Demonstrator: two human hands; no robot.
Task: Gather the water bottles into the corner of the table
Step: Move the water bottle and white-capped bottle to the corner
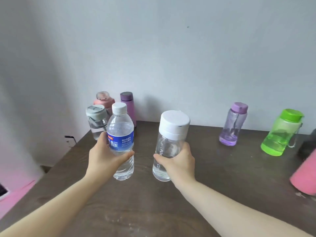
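The left hand [104, 158] has its fingers wrapped around a clear bottle with a blue label [121, 142] and a white cap; the thumb presses across the front, under the label. The right hand [177, 161] grips a clear cup with a big white lid [168, 144] the same way — thumb in front, the other fingers hidden behind. Both bottles stand up straight, side by side but apart, over the middle of the dark wooden table [147, 211].

Behind the left hand, in the far left corner by the wall, three bottles sit close together — a grey-lidded clear one [95, 122], a pink one [104, 100] and a purple flask [128, 106].

Off to the right stand a light purple bottle [233, 124] and a green bottle [282, 132], well apart from the corner. A pink thing [304, 177] is at the right edge.
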